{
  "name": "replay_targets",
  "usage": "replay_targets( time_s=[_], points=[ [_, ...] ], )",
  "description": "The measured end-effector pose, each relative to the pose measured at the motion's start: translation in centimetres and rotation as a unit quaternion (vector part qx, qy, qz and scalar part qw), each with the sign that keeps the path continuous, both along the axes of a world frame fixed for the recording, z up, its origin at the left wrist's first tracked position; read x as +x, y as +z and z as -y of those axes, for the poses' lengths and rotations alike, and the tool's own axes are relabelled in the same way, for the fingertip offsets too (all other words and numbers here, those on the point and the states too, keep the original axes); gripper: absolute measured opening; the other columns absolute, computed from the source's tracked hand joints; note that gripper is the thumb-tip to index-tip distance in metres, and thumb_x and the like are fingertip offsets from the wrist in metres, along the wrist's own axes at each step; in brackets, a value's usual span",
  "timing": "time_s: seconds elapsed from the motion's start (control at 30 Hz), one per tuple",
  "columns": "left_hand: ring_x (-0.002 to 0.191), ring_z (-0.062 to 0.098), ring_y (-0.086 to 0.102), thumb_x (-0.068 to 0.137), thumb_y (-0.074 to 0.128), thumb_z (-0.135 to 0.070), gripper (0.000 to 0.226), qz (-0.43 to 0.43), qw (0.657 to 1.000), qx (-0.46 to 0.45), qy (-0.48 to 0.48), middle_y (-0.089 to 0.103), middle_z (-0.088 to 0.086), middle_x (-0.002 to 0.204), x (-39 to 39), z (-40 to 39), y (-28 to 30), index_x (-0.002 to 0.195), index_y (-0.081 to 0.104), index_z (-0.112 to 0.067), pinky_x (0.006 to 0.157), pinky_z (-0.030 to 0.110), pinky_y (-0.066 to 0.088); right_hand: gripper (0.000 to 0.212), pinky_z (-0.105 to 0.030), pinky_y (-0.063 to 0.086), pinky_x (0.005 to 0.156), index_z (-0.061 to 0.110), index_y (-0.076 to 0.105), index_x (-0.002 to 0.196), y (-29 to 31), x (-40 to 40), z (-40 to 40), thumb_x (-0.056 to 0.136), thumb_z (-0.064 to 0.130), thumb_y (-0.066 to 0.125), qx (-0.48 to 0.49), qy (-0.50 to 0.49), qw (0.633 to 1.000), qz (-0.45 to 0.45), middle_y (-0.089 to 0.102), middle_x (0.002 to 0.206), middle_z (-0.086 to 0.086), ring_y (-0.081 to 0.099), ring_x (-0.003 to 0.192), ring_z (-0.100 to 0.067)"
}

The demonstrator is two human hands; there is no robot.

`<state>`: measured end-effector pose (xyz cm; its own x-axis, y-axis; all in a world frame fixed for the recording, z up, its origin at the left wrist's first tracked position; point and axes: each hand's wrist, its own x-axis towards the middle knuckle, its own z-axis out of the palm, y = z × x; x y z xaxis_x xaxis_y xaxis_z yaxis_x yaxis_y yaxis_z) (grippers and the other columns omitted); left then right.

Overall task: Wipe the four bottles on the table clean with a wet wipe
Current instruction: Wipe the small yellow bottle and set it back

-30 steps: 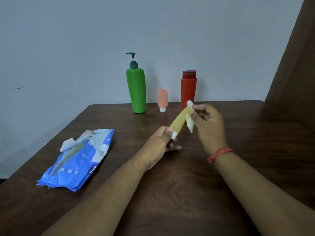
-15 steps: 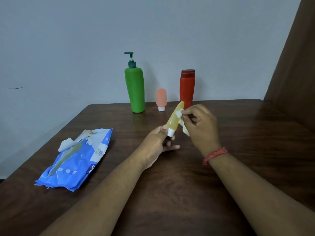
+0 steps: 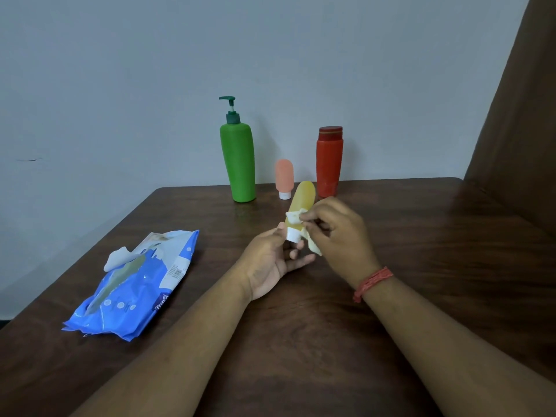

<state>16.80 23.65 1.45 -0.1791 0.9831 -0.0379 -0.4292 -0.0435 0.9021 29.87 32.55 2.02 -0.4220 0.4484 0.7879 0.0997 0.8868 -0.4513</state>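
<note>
Yellow bottle (image 3: 302, 203) pinched by left hand (image 3: 272, 260), right hand (image 3: 337, 233) pressing wipe (image 3: 296, 217).

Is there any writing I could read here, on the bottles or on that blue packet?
Blue wipes packet: white lettering at its near edge, cut off and blurred; it looks like "mee", not certain.
White sticker with a barcode on the same packet: print too small to read.
Green pump bottle, pink bottle, red bottle and yellow bottle: no readable text shows.
</note>
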Motion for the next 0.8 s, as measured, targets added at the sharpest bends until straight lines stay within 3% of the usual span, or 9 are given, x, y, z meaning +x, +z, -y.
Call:
replay_targets(
  time_s=[0.2,0.3,0.4,0.5,0.6,0.7,0.8],
  points=[
    [0.061,0.013,0.047,0.105,0.043,-0.01,0.031,0.009,0.998,0.006,0.054,0.055,0.02,0.1,-0.2,-0.4,-0.1,0.136,0.041,-0.004,0.074,0.04,0.06,0.014,-0.029,0.053,0.077,0.007,0.073,0.098,0.1,-0.3,0.4,0.085,0.002,0.071,0.002,0.032,0.999,0.039,0.062,0.098,0.0,0.061,0.088,-0.01],
    [0.063,0.014,0.049,0.106,0.043,-0.01,0.023,0.012,0.999,0.014,0.043,0.059,0.012,0.088,-0.4,-0.2,-0.1,0.128,0.042,-0.011,0.073,0.038,0.06,0.026,-0.021,0.05,0.085,0.01,0.072,0.111,0.1,0.2,0.2,0.086,0.004,0.07,-0.003,0.056,0.996,0.076,0.06,0.108,0.004,0.059,0.099,-0.007],
    [0.066,0.015,0.049,0.104,0.045,-0.011,0.014,0.0,0.999,0.028,0.035,0.061,0.011,0.088,-0.3,-0.1,-0.1,0.116,0.04,-0.018,0.072,0.038,0.06,0.031,-0.013,0.045,0.086,0.014,0.07,0.115,0.1,0.5,-0.1,0.086,0.003,0.069,0.009,0.057,0.991,0.118,0.058,0.111,0.006,0.056,0.102,-0.005],
    [0.067,0.015,0.048,0.108,0.041,-0.014,0.003,-0.056,0.997,0.037,0.023,0.058,0.011,0.085,-0.2,-0.2,-0.3,0.106,0.039,-0.016,0.074,0.038,0.06,0.026,-0.016,0.046,0.079,0.011,0.073,0.103,0.2,0.4,-0.5,0.082,-0.004,0.068,0.05,-0.005,0.995,0.084,0.061,0.101,0.001,0.057,0.093,-0.008],
    [0.066,0.014,0.048,0.108,0.041,-0.021,0.011,-0.13,0.991,0.034,0.014,0.056,0.009,0.084,0.1,-0.2,-0.5,0.099,0.04,-0.014,0.081,0.04,0.058,0.019,-0.003,0.038,0.082,0.008,0.073,0.097,1.1,1.0,-1.5,0.085,-0.003,0.066,0.022,-0.093,0.995,0.005,0.064,0.1,-0.003,0.058,0.092,-0.009],
    [0.067,0.014,0.046,0.108,0.042,-0.024,0.013,-0.179,0.983,0.035,0.008,0.055,0.008,0.083,0.4,-0.1,-0.5,0.1,0.039,-0.014,0.081,0.039,0.057,0.015,-0.011,0.045,0.083,0.011,0.074,0.098,1.6,2.1,-2.7,0.088,0.003,0.066,-0.027,-0.155,0.986,-0.052,0.066,0.102,0.0,0.061,0.093,-0.008],
    [0.064,0.014,0.044,0.109,0.04,-0.022,0.015,-0.16,0.986,0.031,0.025,0.052,0.008,0.082,0.3,-0.2,-0.5,0.096,0.038,-0.014,0.074,0.036,0.056,0.011,-0.018,0.047,0.078,0.008,0.074,0.095,0.8,1.5,-2.0,0.087,0.002,0.07,0.01,-0.103,0.995,0.001,0.064,0.097,-0.003,0.059,0.086,-0.009]
  ],
)
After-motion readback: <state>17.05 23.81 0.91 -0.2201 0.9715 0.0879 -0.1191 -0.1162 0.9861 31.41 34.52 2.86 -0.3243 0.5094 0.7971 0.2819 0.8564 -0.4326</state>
